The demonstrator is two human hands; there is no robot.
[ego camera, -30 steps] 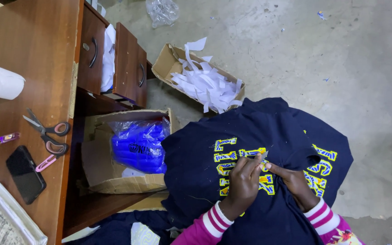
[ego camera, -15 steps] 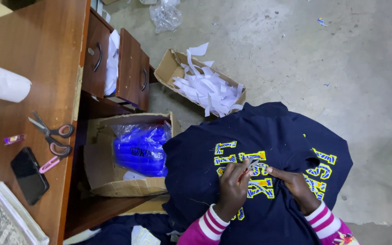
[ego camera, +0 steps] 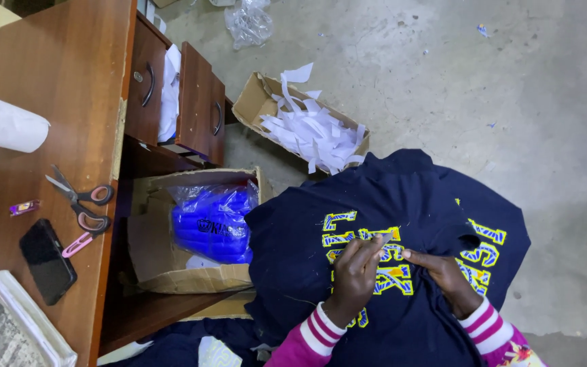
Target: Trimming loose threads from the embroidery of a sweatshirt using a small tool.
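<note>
Both fingertips have closed in, left hand [ego camera: 354,275] and right hand [ego camera: 446,275] pinching the navy garment's [ego camera: 293,265] lettering beneath them.

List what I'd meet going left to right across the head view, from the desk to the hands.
Paper roll → scissors → box holding a blue plastic bag → left hand → right hand, both hands on the yellow lettering of the navy sweatshirt.

Garment workshop: bare concrete floor [ego camera: 511,102], carton of offcut strips [ego camera: 307,126], wooden desk [ego camera: 62,81] with scissors [ego camera: 79,200].
</note>
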